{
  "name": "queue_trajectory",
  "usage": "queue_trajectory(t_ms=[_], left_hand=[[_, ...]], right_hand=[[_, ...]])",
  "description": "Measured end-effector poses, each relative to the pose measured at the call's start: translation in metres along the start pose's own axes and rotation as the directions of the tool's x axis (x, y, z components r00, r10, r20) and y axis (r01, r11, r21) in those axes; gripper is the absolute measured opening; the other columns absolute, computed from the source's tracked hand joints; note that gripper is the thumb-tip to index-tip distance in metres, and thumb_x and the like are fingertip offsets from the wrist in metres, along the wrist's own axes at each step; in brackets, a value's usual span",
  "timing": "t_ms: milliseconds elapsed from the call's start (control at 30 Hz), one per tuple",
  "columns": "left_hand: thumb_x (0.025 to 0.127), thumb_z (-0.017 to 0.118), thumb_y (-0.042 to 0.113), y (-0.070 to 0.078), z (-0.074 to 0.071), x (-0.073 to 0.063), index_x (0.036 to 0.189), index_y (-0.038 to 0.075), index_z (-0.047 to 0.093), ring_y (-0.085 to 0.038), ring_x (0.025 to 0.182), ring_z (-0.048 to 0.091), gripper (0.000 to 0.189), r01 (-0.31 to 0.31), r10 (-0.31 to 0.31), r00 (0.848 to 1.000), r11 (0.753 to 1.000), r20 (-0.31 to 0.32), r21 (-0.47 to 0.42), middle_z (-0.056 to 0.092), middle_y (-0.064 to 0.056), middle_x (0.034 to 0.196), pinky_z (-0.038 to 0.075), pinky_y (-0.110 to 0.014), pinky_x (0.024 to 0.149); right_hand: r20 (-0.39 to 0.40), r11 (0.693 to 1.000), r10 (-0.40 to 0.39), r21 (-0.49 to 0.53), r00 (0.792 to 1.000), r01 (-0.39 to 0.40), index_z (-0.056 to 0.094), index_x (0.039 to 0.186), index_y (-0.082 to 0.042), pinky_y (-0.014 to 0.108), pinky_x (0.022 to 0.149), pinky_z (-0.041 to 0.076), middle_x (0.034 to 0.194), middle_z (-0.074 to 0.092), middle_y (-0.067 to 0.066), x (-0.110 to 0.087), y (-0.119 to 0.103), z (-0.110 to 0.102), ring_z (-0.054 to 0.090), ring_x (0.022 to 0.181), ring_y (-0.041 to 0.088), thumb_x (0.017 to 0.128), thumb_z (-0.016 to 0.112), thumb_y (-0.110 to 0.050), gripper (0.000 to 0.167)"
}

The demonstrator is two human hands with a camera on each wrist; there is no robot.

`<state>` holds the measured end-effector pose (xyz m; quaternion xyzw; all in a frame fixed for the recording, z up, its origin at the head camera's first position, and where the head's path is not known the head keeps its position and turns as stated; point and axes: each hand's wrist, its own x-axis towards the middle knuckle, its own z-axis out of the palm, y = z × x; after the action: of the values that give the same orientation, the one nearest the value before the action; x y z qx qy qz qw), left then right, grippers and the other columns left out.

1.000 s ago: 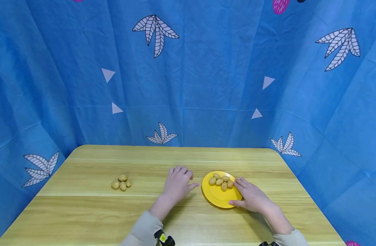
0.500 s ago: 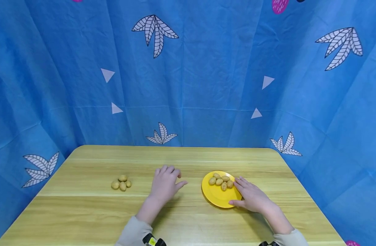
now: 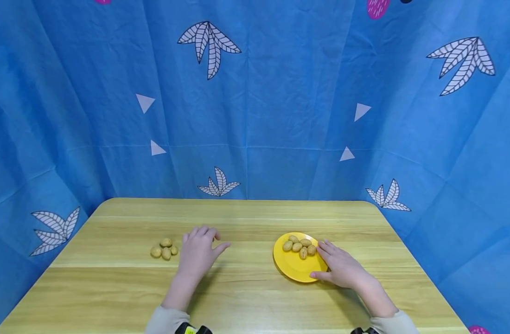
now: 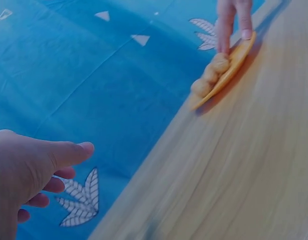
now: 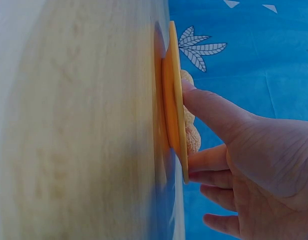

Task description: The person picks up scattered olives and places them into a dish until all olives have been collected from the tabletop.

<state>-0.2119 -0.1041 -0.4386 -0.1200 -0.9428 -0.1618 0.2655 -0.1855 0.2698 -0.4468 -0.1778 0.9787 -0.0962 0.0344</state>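
Note:
My left hand (image 3: 196, 253) hovers over the wooden table with its thumb held out and fingers loosely bent, holding nothing. Just left of it lies a small cluster of tan, oval, nut-like pieces (image 3: 166, 253). On the right stands a round yellow plate (image 3: 294, 269) bearing several similar oval pieces (image 3: 297, 247) toward its back edge. My right hand (image 3: 342, 266) rests at the plate's right rim. In the right wrist view its thumb (image 5: 211, 107) lies on the rim and extended fingertips touch the edge lower down; the rough-skinned pieces (image 5: 193, 139) are partly hidden behind rim and thumb.
The light wooden table (image 3: 246, 301) has rounded far corners. A blue curtain (image 3: 255, 102) with white leaf prints hangs behind it and along both sides.
My left hand has moved left, away from the plate and toward the cluster of oval pieces. My right hand and the plate have stayed in place.

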Motion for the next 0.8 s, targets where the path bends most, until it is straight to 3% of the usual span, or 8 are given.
queue_trajectory(t_ms=[233, 500, 800], left_hand=[[0.075, 0.081, 0.042, -0.023, -0.010, -0.004, 0.084, 0.014, 0.069, -0.028, 0.084, 0.061, 0.032, 0.045, -0.045, 0.998, 0.999, -0.049, 0.002, 0.070, -0.005, 0.086, 0.039, -0.040, 0.069], [0.078, 0.079, 0.041, -0.049, -0.025, -0.004, 0.088, 0.012, 0.070, -0.031, 0.084, 0.060, 0.032, 0.129, -0.129, 0.991, 0.992, -0.017, -0.006, 0.069, -0.008, 0.087, 0.040, -0.045, 0.073], [0.078, 0.079, 0.042, -0.081, -0.032, -0.009, 0.088, 0.010, 0.070, -0.030, 0.079, 0.058, 0.035, 0.187, -0.185, 0.981, 0.982, -0.056, 0.024, 0.065, -0.008, 0.079, 0.039, -0.046, 0.070]], right_hand=[[0.003, 1.000, -0.005, -0.002, 1.000, 0.005, 0.045, 0.139, 0.008, 0.056, 0.112, 0.031, 0.150, 0.040, 0.026, 0.001, 0.000, -0.001, 0.033, 0.141, 0.044, 0.085, 0.065, -0.054, 0.085], [-0.006, 1.000, -0.010, -0.009, 1.000, 0.010, 0.046, 0.138, 0.009, 0.056, 0.111, 0.032, 0.149, 0.041, 0.026, 0.001, 0.000, -0.002, 0.034, 0.141, 0.044, 0.085, 0.066, -0.052, 0.083], [-0.001, 1.000, -0.009, -0.006, 1.000, 0.009, 0.046, 0.138, 0.009, 0.056, 0.111, 0.032, 0.149, 0.041, 0.026, 0.001, -0.001, -0.002, 0.034, 0.141, 0.044, 0.085, 0.066, -0.052, 0.083]])
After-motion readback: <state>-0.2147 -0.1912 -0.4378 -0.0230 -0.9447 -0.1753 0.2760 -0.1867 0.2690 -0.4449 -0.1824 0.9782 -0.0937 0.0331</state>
